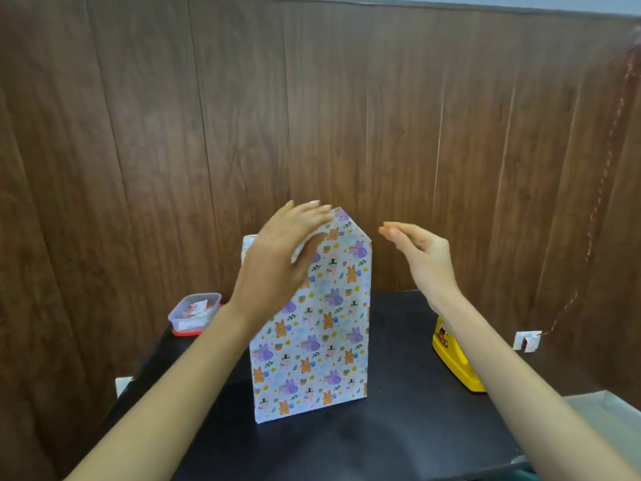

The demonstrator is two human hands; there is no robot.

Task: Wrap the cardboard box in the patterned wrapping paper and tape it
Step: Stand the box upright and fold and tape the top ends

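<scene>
The cardboard box stands upright on its end on the black table (399, 428), fully covered by the patterned wrapping paper (312, 348) with purple and orange animals. The paper's top end rises into a pointed flap. My left hand (277, 258) lies flat against the upper left of that flap, fingers stretched toward the tip. My right hand (419, 251) hovers to the right of the flap's top, apart from the paper, fingers together and slightly curled, holding nothing. The cardboard itself is hidden under the paper.
A clear plastic container (194, 312) with a red lid underneath sits at the table's back left. A yellow tape dispenser (454, 359) lies at the right, partly behind my right forearm. A wood-panelled wall (347, 116) stands close behind the table.
</scene>
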